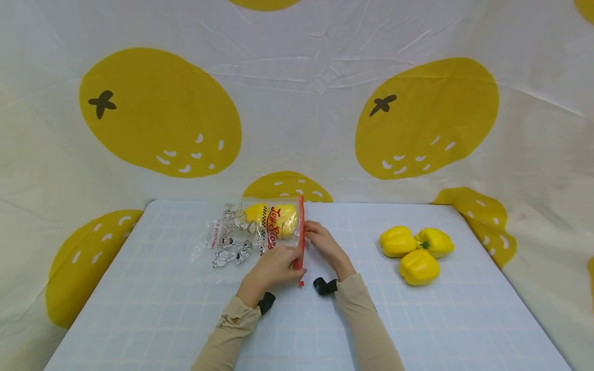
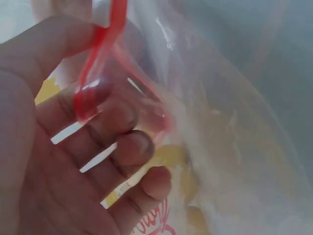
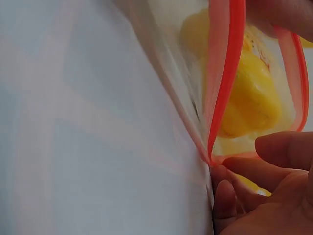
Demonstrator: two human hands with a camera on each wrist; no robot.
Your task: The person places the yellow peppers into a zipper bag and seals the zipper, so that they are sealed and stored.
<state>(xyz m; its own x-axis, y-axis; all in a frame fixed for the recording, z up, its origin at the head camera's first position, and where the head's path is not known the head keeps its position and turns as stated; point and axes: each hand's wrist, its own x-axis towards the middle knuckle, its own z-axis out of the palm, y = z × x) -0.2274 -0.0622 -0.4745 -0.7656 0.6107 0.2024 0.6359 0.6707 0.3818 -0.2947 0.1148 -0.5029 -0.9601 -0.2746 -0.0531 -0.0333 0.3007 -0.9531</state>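
A clear zip bag [image 1: 232,242] with printed cartoon figures and a red zip edge lies on the table, its mouth towards the right. Yellow bell peppers [image 1: 285,219] show through the plastic near that mouth. My left hand [image 1: 277,265] grips the near part of the red edge; in the left wrist view its fingers curl at the parted red strips. At the far part of the edge, my right hand [image 1: 325,245] holds the lip with its fingertips. The right wrist view shows the red strips spread apart, with a yellow pepper [image 3: 252,100] behind them.
Three yellow bell peppers [image 1: 419,267] sit grouped on the right side of the table [image 1: 153,309], which has a pale checked cover. A white curtain with yellow fruit prints [image 1: 297,118] hangs behind and at both sides. Black wrist cameras [image 1: 325,286] sit under both wrists.
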